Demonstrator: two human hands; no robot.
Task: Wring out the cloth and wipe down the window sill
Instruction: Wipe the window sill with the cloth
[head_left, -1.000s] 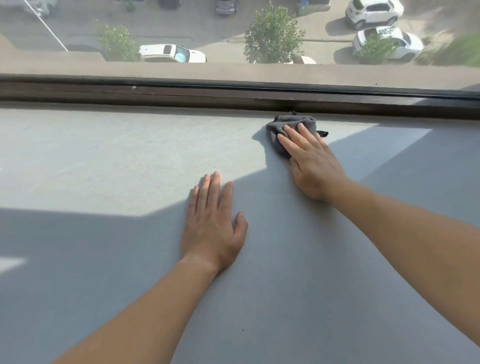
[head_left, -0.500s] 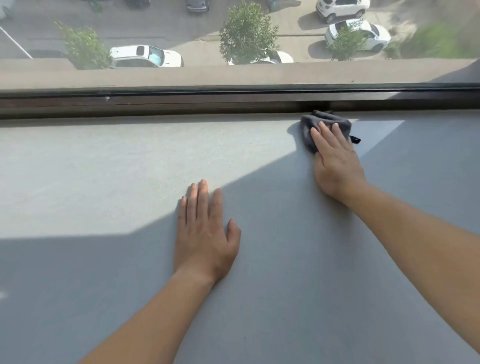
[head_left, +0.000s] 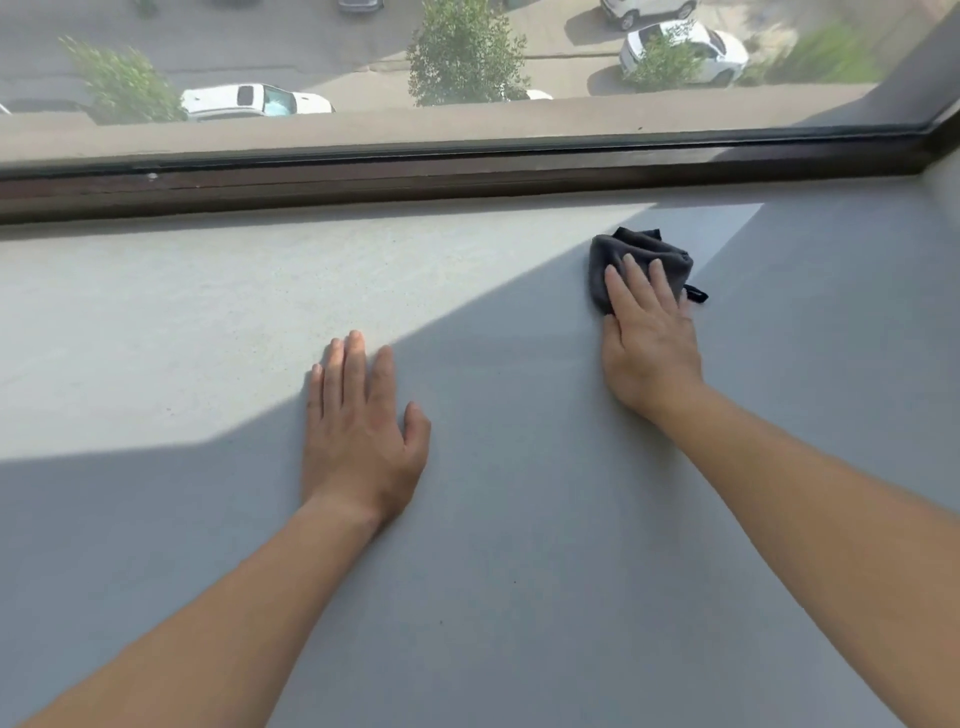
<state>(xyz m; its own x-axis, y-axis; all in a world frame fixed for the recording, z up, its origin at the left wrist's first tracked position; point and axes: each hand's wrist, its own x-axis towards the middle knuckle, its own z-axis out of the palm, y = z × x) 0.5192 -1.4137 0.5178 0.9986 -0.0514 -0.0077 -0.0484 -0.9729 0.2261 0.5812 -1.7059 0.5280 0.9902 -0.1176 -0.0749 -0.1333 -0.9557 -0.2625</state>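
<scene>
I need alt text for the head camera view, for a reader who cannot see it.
A person's right hand presses a dark grey cloth flat on a grey window sill, near the dark window frame. The left hand rests flat on the sill; cars and trees show outside below.

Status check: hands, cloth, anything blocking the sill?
Right hand flat, pressing the cloth onto the sill. Left hand flat on the sill, holding nothing. Cloth bunched, short of the window frame. Only the left hand shares the sill.

Right hand (head_left: 649, 345) hides the cloth (head_left: 641, 253) partly.
</scene>
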